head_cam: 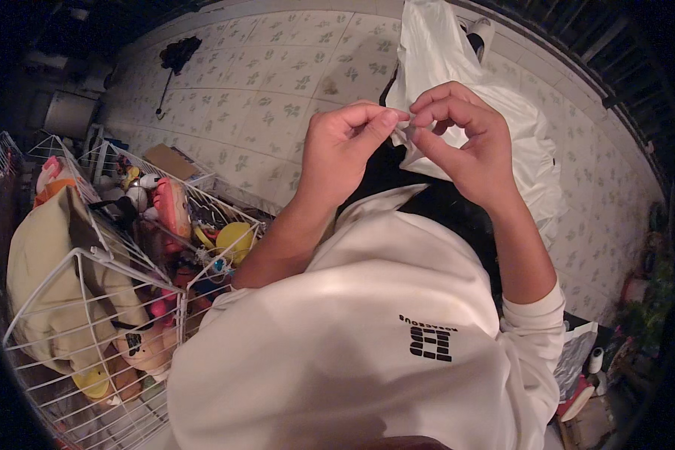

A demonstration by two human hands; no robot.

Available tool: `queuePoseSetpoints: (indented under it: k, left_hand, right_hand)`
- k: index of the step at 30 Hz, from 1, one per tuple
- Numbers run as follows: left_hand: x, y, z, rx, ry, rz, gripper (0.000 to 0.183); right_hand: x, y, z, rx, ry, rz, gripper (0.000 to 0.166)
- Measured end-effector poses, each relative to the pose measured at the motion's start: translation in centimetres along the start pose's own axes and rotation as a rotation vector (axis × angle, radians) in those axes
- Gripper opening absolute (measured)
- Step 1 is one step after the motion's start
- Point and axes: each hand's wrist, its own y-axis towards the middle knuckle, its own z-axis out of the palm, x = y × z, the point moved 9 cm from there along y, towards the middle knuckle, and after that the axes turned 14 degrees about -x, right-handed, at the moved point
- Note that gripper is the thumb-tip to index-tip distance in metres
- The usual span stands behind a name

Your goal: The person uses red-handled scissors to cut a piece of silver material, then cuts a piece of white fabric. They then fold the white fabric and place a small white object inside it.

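My left hand [340, 149] and my right hand [475, 143] are raised in front of my body, their fingertips nearly meeting. The left thumb and forefinger are pressed together. On the right, the thumb and fingers curl toward the same spot with a narrow gap between them. Anything pinched there is too small to make out. Beneath and beyond the hands lies a large white plastic bag or sheet [439, 45], spread over the floor and partly across dark fabric [450, 202] at my lap.
White wire baskets [90, 253] at my left hold toys and a beige cloth bag [39, 270]. A dark folded umbrella [179, 55] lies on the patterned tile floor [259, 73]. A white shoe [484, 34] is by the far railing [602, 39]. Plants [652, 304] stand at right.
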Motion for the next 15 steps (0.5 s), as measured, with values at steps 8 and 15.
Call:
queuePoseSetpoints:
  k: [8,15]
  left_hand:
    - [-1.7,-0.9,1.4,0.078,-0.219,0.070,0.020]
    - [0.0,-0.5,1.1,0.085,-0.156,-0.018,0.012]
  right_hand:
    - [-3.1,-0.6,-0.4,0.033,0.190,0.480,0.014]
    - [-3.8,-1.3,0.1,0.051,0.176,0.547,0.013]
